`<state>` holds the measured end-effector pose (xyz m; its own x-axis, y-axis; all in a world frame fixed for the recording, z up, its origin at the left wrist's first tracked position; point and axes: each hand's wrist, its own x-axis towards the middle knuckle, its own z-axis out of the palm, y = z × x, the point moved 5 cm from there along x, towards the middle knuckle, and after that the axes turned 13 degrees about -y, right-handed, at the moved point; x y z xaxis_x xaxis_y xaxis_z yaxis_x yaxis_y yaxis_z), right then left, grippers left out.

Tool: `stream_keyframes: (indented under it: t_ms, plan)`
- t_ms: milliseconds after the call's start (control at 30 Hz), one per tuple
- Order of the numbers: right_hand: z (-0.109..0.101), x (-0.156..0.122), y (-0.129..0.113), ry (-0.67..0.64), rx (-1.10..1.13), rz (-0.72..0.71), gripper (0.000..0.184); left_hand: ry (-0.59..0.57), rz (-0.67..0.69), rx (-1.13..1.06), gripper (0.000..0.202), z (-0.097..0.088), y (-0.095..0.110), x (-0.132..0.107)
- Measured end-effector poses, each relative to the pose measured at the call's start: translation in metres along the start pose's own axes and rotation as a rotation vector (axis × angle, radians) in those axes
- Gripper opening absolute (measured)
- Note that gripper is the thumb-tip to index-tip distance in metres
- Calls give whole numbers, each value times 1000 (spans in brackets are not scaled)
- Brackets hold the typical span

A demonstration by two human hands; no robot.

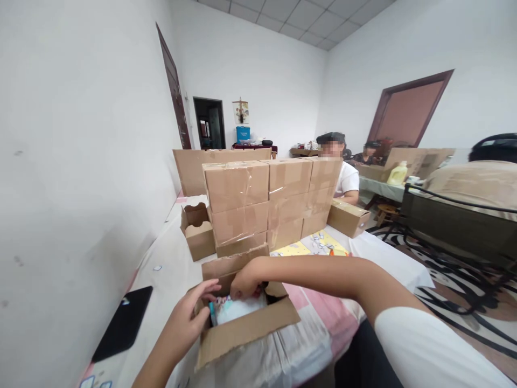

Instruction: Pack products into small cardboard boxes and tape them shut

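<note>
An open cardboard box (246, 334) stands on the table right in front of me, its flaps folded outward. Inside lies a white plastic packet (238, 311) with teal and printed parts. My right hand (248, 277) reaches down into the box with curled fingers, gripping at the packet's far upper side; the fingertips are partly hidden. At the box's left edge is my left hand (194, 307), fingers spread and holding nothing, the fingertips over the opening beside the packet.
Behind the box rises a stack of taped cartons (240, 186). An open carton (197, 237) stands to its left, another carton (349, 215) to its right. A black tablet-like slab (123, 323) lies at the left wall. A person (347, 180) sits across the table.
</note>
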<state>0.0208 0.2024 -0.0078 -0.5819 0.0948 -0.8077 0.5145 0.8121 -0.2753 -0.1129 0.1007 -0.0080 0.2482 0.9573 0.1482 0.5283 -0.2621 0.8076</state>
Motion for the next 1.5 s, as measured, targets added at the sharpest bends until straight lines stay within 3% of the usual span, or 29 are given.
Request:
stream_keyframes:
  t_ms: [100, 500, 700, 800, 900, 1000, 1133, 1200, 1333, 1400, 1500]
  plan:
    - [8, 11, 4, -135, -69, -57, 17, 2, -1, 47, 53, 2, -8, -1]
    - [9, 33, -1, -94, -130, -90, 25, 4, 18, 205, 52, 9, -34, -2]
    - [8, 26, 1, -119, -71, -88, 23, -21, 2, 398, 48, 13, -16, 3]
    - [8, 13, -2, -49, -105, -79, 19, -1, 41, 513, 45, 15, 2, 3]
    - [15, -5, -9, 143, -177, -78, 10, 10, 21, 600, 43, 18, 16, 0]
    - [26, -33, -18, 442, -271, -99, 10, 8, -17, 617, 43, 27, 28, -4]
    - [47, -85, -20, 794, -265, -235, 15, 12, 93, 461, 51, 54, 52, -12]
    - [57, -114, -12, 989, -169, -259, 19, 35, 158, 413, 49, 69, 65, -15]
    - [88, -159, 25, 1407, 147, -160, 23, 66, 218, 411, 40, 92, 78, -16]
    - [108, -166, 43, 1507, 249, -93, 17, 79, 239, 423, 35, 96, 79, -14]
    - [133, -156, 67, 1497, 367, -27, 48, 90, 276, 416, 30, 97, 79, -12]
